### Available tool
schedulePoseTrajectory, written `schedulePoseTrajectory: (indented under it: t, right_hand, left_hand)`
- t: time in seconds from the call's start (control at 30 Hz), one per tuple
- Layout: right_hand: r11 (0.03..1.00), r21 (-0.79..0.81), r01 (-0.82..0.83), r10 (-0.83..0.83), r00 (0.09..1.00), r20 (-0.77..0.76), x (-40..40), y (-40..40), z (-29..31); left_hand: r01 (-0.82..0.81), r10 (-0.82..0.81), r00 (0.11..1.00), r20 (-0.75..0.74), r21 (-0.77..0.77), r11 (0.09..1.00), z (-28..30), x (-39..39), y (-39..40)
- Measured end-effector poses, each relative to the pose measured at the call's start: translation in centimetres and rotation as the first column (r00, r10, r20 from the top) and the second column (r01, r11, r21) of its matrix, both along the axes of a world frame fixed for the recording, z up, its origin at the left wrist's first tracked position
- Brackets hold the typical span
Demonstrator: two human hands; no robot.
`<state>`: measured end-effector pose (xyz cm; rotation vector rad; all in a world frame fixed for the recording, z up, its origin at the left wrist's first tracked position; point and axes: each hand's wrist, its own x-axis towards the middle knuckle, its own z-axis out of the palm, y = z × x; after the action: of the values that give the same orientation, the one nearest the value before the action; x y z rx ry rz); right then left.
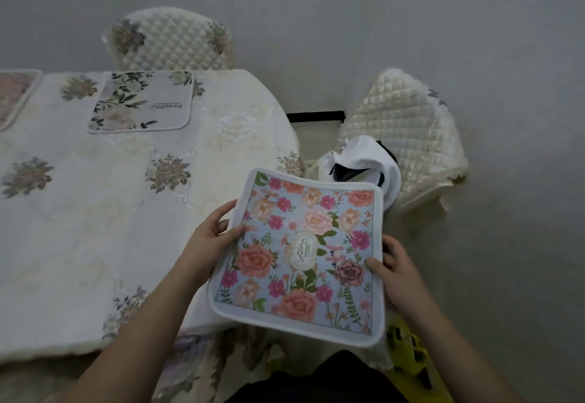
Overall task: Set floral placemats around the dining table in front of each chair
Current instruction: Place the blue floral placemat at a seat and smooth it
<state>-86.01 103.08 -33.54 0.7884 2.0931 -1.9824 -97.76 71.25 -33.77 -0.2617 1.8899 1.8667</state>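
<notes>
Both hands (left [211, 231], right [392, 260]) grip one floral placemat [300, 257] — beside table [95, 212].

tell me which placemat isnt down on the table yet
The blue placemat with pink flowers, held by both hands off the table's corner. The grey one lies flat by the far chair.

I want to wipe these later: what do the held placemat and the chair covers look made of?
Held placemat: probably soft printed fabric with a matte face and white bound edge; it bends between the hands. Chair covers: quilted, slightly glossy cream fabric, satin-like, with diamond stitching.
</notes>
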Motion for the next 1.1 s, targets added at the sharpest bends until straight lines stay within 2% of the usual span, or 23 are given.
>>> schedulePoseTrajectory:
  t: [0.1,0.3,0.47,0.63,0.77,0.83,1.03,1.1]
  right_hand:
    - [0.997,-0.024,-0.07,0.07,0.998,0.001,-2.8,-0.4,-0.5]
    - [0.97,-0.032,-0.24,0.24,0.97,0.022,-9.5,-1.0,-2.3]
    - [0.916,-0.086,-0.391,0.397,0.916,0.064,-15.4,-1.6,-3.1]
    - [0.82,-0.148,-0.553,0.568,0.817,0.095,-20.1,-2.5,-3.3]
    - [0.735,-0.18,-0.654,0.676,0.729,0.109,-22.3,-4.0,-3.4]
    - [0.677,-0.159,-0.719,0.736,0.666,0.121,-22.9,-5.1,-3.7]
    - [0.489,-0.121,-0.864,0.871,0.474,0.133,-23.5,-9.4,-3.8]
    - [0.457,-0.098,-0.884,0.887,0.443,0.134,-23.1,-10.9,-4.0]
  left_hand:
    - [-0.051,0.051,0.999,0.016,0.0,0.999,-0.3,-0.4,-1.1]
    - [-0.217,0.222,0.975,0.032,-0.107,0.97,-0.9,-1.2,-2.7]
    - [-0.428,0.454,0.889,0.054,-0.255,0.867,-1.2,-1.3,-2.8]
    - [-0.52,0.571,0.821,0.008,-0.401,0.754,-1.5,-1.2,-2.8]
    - [-0.54,0.579,0.807,-0.115,-0.541,0.645,-0.9,-0.1,-2.9]
    - [-0.573,0.601,0.785,-0.149,-0.544,0.613,-0.8,0.7,-3.3]
    - [-0.716,0.763,0.629,-0.148,-0.493,0.495,-1.2,4.2,-6.1]
    - [-0.733,0.784,0.6,-0.158,-0.502,0.46,-1.4,5.4,-7.1]
